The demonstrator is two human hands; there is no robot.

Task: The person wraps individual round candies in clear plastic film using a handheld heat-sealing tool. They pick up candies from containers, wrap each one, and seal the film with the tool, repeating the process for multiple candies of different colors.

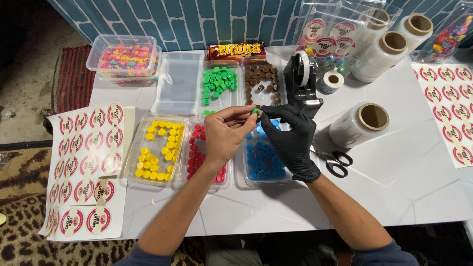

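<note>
A home packing corner for sweets: a low white table (394,192) on carpet (29,236), trays of coloured candies (156,148), sticker sheets (86,162), 4 wrap rolls (359,125), a tape dispenser (301,79).

You have one view only, worn on your head, looking steeply down and forward over the white table (394,187) toward the blue brick-patterned wall (197,19). It sits near, with your forearms entering from the bottom edge.

**Lighting and image quality, head view**

You see a bright, even overhead light on the white table (394,182), with soft shadows beneath your forearms. Glare glints off the clear film rolls (382,56). Focus is sharp centrally; edges curve slightly, and the upper left corner falls dark.
</note>
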